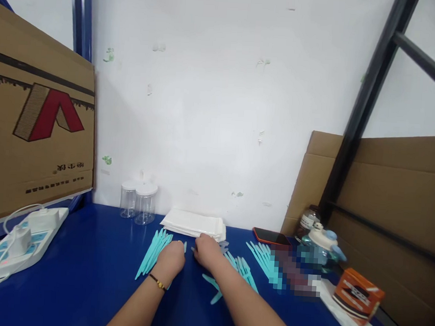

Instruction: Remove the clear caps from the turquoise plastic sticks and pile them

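Observation:
My left hand (172,257) is closed around a slim teal plastic stick, whose tip (185,246) pokes out past the fingers. Just left of it lies a bundle of similar teal sticks (152,252), roughly side by side. My right hand (206,251) has its fingers pinched together close to the table; a tiny pale bit shows at the fingertips, too small to name. Under and beside my right forearm lie more teal sticks (245,272), some crossing at angles. Small greyish translucent pieces (224,244) lie behind the right wrist.
A stack of white packets (191,222) lies by the wall, near two clear lidded jars (145,208). Further teal sticks (263,259), a phone (272,236), a teapot-like bottle (319,245), a brown jar (307,221) and an orange box (358,295) stand right. A power strip (57,227) lies left.

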`<state>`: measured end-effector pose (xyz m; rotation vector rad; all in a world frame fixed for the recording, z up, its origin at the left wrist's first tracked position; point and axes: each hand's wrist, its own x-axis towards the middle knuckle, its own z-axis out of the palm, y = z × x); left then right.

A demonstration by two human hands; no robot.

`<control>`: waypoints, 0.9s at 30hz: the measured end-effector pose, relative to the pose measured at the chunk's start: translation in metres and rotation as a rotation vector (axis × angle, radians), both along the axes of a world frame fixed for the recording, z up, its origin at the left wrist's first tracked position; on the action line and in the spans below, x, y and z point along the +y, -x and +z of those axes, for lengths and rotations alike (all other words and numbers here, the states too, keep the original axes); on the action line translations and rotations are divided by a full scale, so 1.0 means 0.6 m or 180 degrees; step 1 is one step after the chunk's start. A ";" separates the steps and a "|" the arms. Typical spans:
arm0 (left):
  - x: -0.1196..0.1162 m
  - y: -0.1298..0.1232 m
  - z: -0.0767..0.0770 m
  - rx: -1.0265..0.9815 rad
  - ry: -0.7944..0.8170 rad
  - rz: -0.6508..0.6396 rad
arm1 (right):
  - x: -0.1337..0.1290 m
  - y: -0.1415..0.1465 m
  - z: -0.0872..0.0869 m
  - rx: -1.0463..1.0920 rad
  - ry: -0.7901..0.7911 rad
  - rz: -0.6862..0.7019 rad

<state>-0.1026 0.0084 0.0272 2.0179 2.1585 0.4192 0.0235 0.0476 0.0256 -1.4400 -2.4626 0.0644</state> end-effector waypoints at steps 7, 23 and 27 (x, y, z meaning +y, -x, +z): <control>-0.003 0.011 0.001 0.0164 0.0121 0.0111 | 0.000 -0.055 0.014 0.0328 -0.0017 -0.0018; -0.002 0.007 -0.003 -0.1101 0.0028 -0.0702 | -0.038 -0.225 0.011 0.5078 0.1770 -0.0055; -0.003 -0.001 -0.016 -0.0820 0.0235 -0.0604 | -0.036 -0.230 0.013 0.5238 0.1835 -0.0114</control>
